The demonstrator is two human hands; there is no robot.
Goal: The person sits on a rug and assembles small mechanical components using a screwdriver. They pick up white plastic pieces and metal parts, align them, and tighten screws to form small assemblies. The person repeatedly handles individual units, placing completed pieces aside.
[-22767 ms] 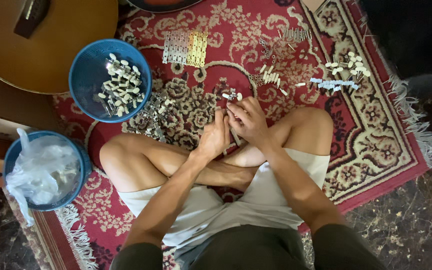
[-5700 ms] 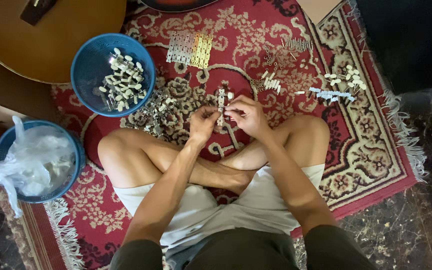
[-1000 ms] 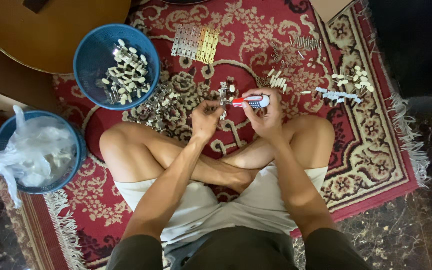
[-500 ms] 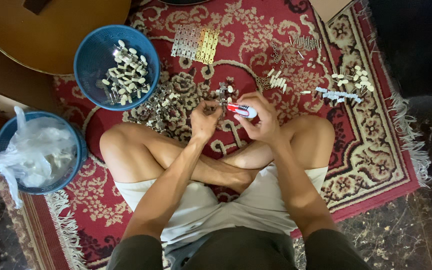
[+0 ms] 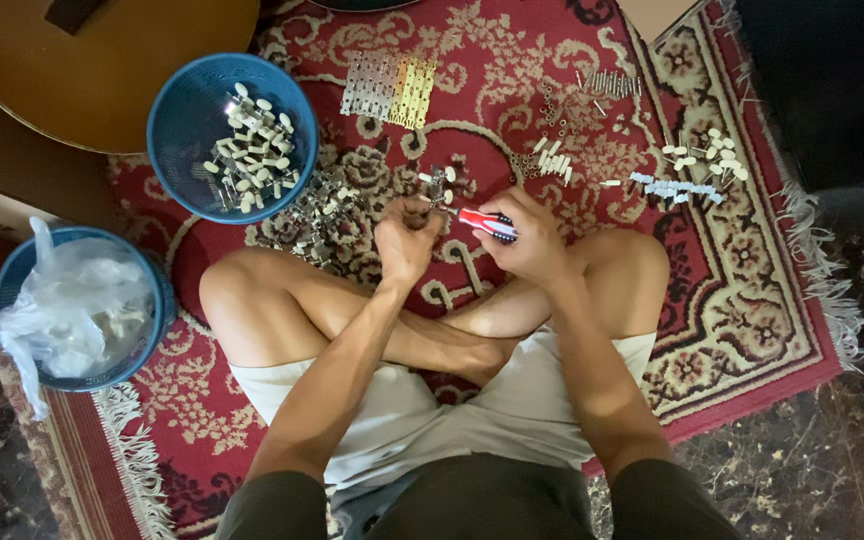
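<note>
Right hand [image 5: 532,240] grips a red-handled screwdriver [image 5: 485,222]; left hand [image 5: 407,235] pinches a small white-knobbed metal tuner [image 5: 439,185] (over the red patterned rug [image 5: 752,320]).

Red patterned rug [image 5: 752,300] with cream fringe along its edges — spread over a dark marbled stone floor [image 5: 802,470]. Rounded brown wooden surface [image 5: 112,70] at the upper left corner. Black boxy object [image 5: 832,80] at the upper right. Light warm and dim — corners shadowed.

Woven rug [image 5: 752,300], plastic basket [image 5: 177,110], prob. metal parts [image 5: 252,160]
</note>
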